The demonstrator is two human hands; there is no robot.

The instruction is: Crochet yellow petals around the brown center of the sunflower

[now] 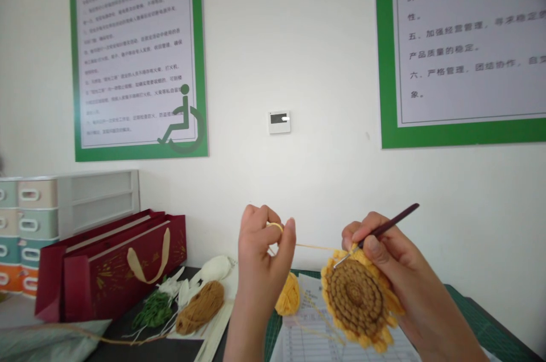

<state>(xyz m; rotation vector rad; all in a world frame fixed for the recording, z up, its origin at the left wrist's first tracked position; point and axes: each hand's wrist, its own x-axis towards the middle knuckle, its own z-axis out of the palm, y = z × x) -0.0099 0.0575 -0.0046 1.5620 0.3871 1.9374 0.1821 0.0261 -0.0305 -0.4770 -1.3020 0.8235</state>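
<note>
My left hand (pixel 262 271) is raised with its fingers curled around a strand of yellow yarn (pixel 315 247). That strand runs across to a round crocheted sunflower (pixel 356 299), which has a brown spiral centre and yellow petals. My right hand (pixel 384 254) is at the sunflower's upper edge and grips a dark-handled crochet hook (pixel 384 229), its metal tip in the yellow stitches. Below, between my hands, a ball of yellow yarn (pixel 288 296) rests partly hidden behind my left hand.
A printed paper form (pixel 315 316) lies on a green cutting mat (pixel 490 333). To the left are a brown yarn ball (pixel 200 308), green leaves (pixel 152 309), white material (pixel 211 269), a red gift bag (pixel 123 265) and pastel plastic drawers (pixel 29 225). Framed notices hang on the wall behind.
</note>
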